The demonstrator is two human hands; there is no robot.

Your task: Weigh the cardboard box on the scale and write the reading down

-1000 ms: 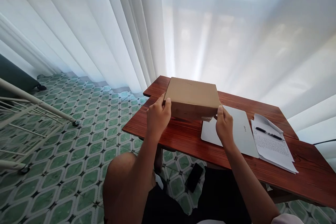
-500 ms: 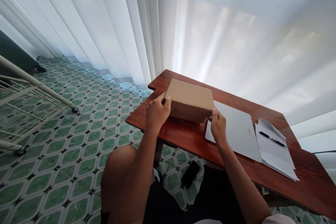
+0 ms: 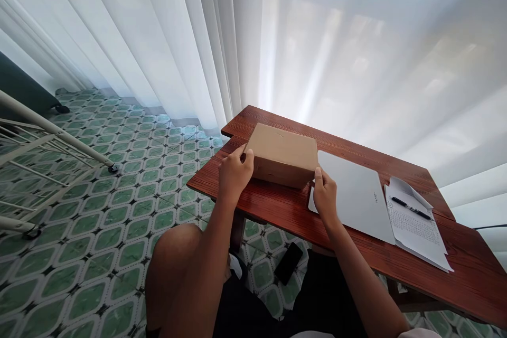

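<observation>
A flat brown cardboard box [image 3: 283, 153] rests on the left end of a dark red wooden table [image 3: 277, 206]. My left hand [image 3: 234, 174] grips the box's near left corner. My right hand [image 3: 325, 195] holds its near right corner, next to the edge of a closed silver laptop [image 3: 354, 195]. The box now sits just left of the laptop, touching or nearly touching it.
Printed papers [image 3: 415, 224] with a black pen [image 3: 410, 208] on top lie right of the laptop. A black phone [image 3: 289, 263] lies on the green tiled floor under the table. White curtains hang behind. A white metal rack [image 3: 47, 142] stands at left.
Both hands brought the box down and leftward off the laptop onto the table's left end. More of the laptop lid shows now.
</observation>
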